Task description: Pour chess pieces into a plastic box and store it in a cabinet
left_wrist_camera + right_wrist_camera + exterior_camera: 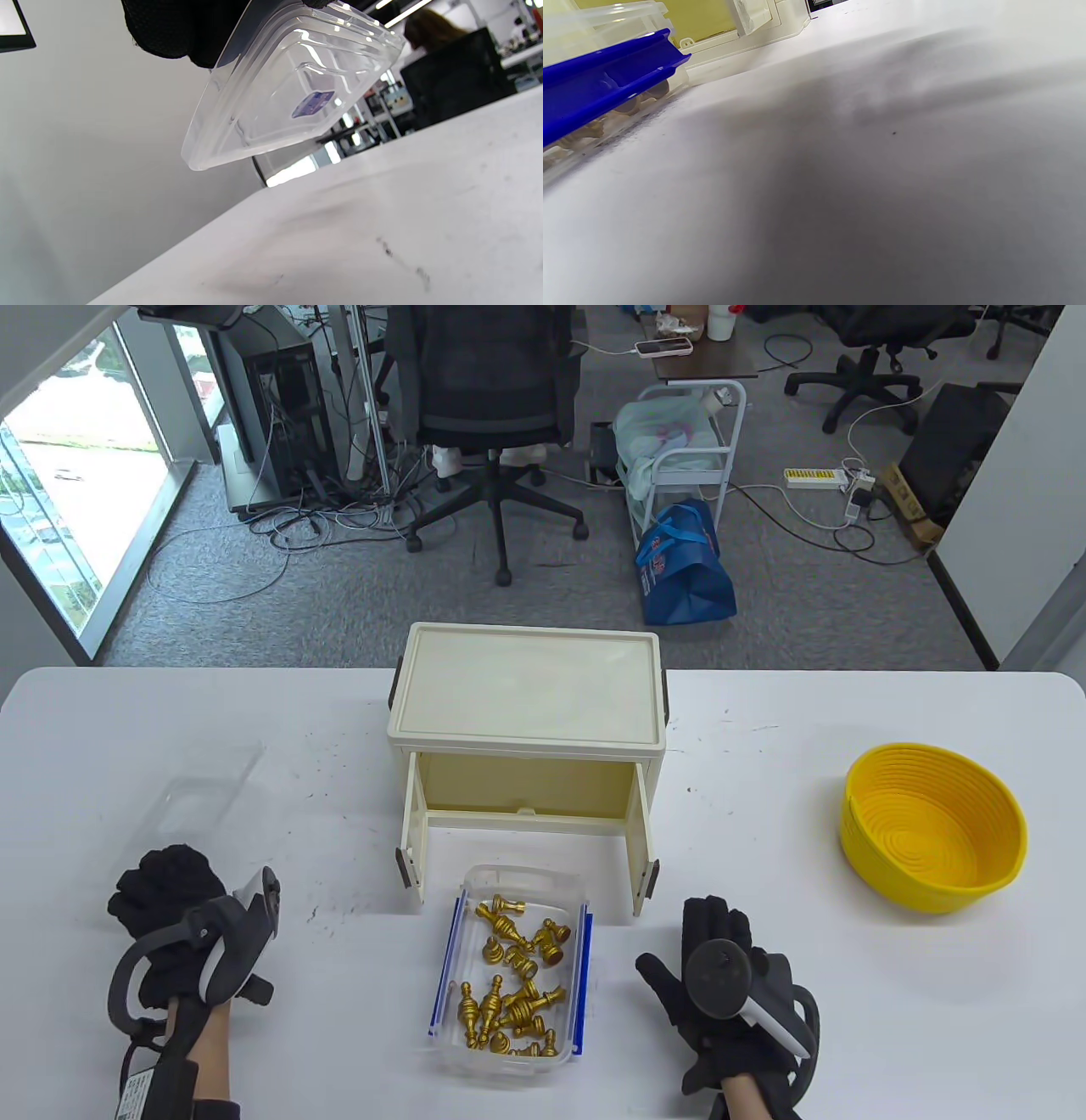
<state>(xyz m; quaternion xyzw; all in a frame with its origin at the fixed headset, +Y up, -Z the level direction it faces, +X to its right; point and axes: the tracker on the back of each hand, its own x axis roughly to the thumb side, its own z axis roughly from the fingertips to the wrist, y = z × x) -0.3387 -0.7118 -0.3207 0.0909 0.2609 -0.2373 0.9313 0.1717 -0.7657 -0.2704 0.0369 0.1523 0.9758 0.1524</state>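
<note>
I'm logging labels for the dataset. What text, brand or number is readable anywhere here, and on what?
No text can be read.
Blue sticker on the clear lid that the left hand holds: print blurred.
Blue bag on the floor: white logo too small.
Label on the left wrist strap: too small.

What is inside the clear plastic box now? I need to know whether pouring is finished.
Gold chess pieces lie heaped in the plastic box; pieces beneath the heap are hidden.
</note>
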